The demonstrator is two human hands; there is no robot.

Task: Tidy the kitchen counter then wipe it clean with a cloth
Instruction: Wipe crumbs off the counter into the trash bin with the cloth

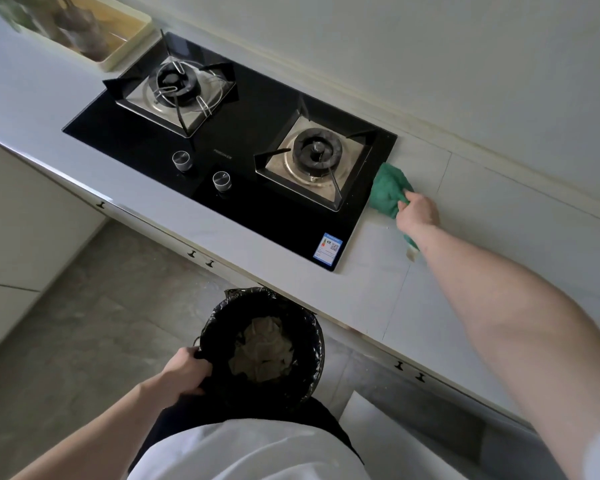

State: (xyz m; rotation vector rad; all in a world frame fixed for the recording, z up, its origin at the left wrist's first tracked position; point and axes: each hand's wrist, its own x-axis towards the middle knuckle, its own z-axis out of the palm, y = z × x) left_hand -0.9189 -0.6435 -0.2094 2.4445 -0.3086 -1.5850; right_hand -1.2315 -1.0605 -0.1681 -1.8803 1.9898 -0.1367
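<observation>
One long pale counter [430, 289] carries a black two-burner gas hob [257, 109], with a cream tray [132, 39] at its far left end. Below the counter's edge, the left hand [184, 370] grips the rim of a black-lined bin [267, 344]. The right hand [418, 211] clutches a green cloth [388, 192] bunched on the counter, touching the hob's right edge.

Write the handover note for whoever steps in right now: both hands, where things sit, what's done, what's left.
Right hand: grips the green cloth on the counter, beside the hob's right edge.
Left hand: grips the rim of the bin, held below the counter edge, scraps inside.
Done: wiping has started right of the hob.
Left: the remaining counter; a tray sits at far left.
</observation>
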